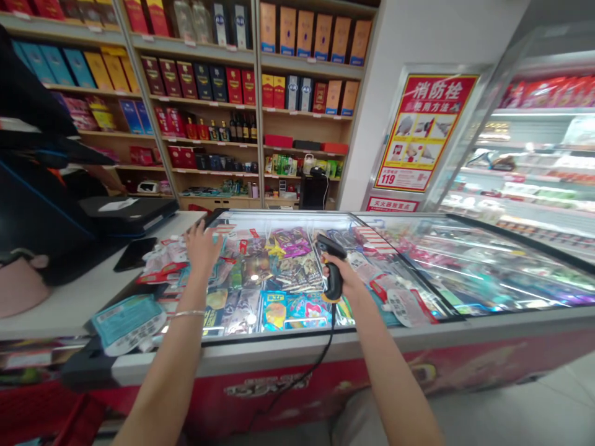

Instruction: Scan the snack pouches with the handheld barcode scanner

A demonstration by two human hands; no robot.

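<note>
A black corded barcode scanner is sitting in the right hand, while colourful snack packets are lying across the chest freezer under the open left hand.

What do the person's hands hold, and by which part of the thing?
The right hand holds a black corded barcode scanner by its handle, just below the scanner's head. The left hand is open, with its fingers spread, and holds nothing.

A black barcode scanner with a yellow collar, a silver bangle, a pale-blue packet on the white counter's front edge, and a red-and-yellow poster above a chest freezer's red-patterned front.
</note>
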